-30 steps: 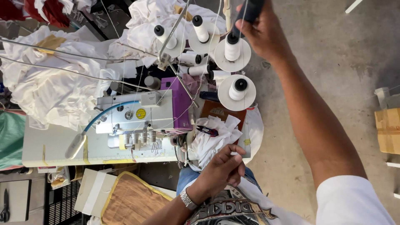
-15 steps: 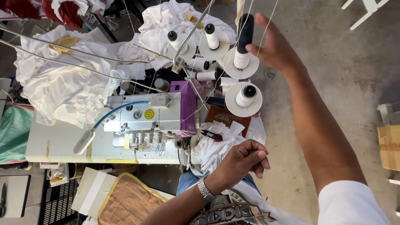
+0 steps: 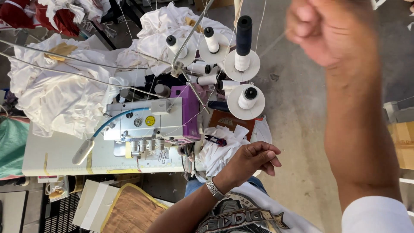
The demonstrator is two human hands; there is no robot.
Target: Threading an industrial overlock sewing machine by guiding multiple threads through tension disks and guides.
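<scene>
Since the earlier pictures of the head view, the right hand (image 3: 334, 32) has come away from the dark spool (image 3: 243, 36) and risen close to the camera, so that it is now looming large and blurred at the upper right, well apart from the thread stand. Its fingers are curling into a loose fist and pinching a thin thread (image 3: 276, 41) that is running down and left toward the spools. The left hand (image 3: 252, 159) has drifted up from the lap and is now sitting just beside the bunched white cloth (image 3: 217, 149) at the front edge of the table (image 3: 56, 155); its fingers are bending loosely, and whether they are pinching anything cannot be told. A metal watch (image 3: 212, 188) is showing at that wrist.

The stand is carrying 4 upright spools: the dark spool on a white disc, a white cone (image 3: 248, 98) on a second disc nearer the person, and 2 smaller white cones (image 3: 211, 39) behind them. A few more white cones are lying on their sides between the stand and the machine. The overlock sewing machine (image 3: 151, 123), white with a purple side cover, is standing on the table, with heaps of white fabric (image 3: 60, 90) piling up beyond it. The right forearm is reaching straight up the picture from a white sleeve.
</scene>
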